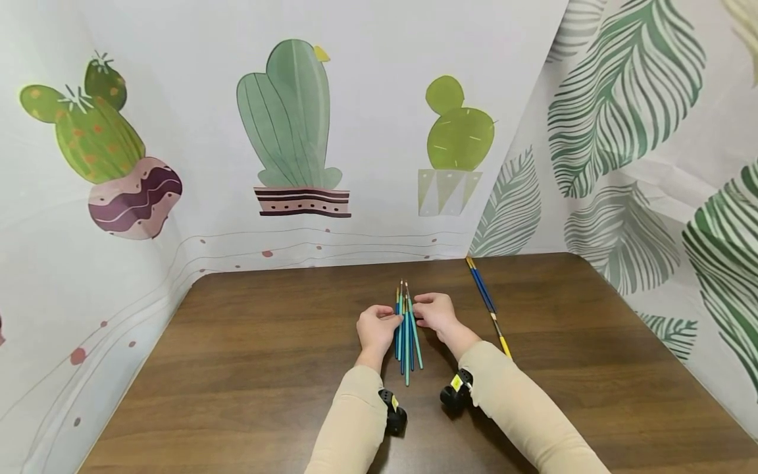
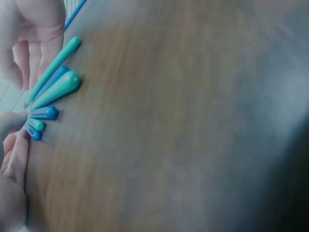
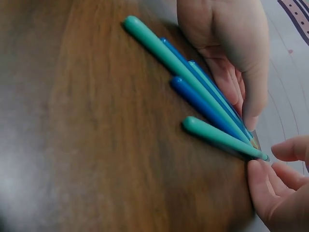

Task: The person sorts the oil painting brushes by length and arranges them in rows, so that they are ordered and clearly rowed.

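Note:
Several teal and blue paintbrushes [image 1: 406, 342] lie in a loose bunch on the brown table, bristles pointing away and handle ends fanned toward me. At the bunch's left side, my left hand [image 1: 377, 328] pinches the outermost brushes, thumb over them and fingers alongside. Across from it, my right hand [image 1: 437, 312] is at the right side, with thumb and forefinger apart. In the right wrist view, the rightmost teal paintbrush [image 3: 222, 137] reaches the right hand's fingertips [image 3: 258, 169]. The left wrist view shows rounded teal and blue handle ends [image 2: 67, 84] between both hands.
Two blue paintbrushes [image 1: 482, 286] and a yellow-handled paintbrush [image 1: 503, 341] lie in a slanting line to the right, the yellow one partly beside my right sleeve. A patterned cloth wall [image 1: 379, 131] stands behind the table [image 1: 266, 342].

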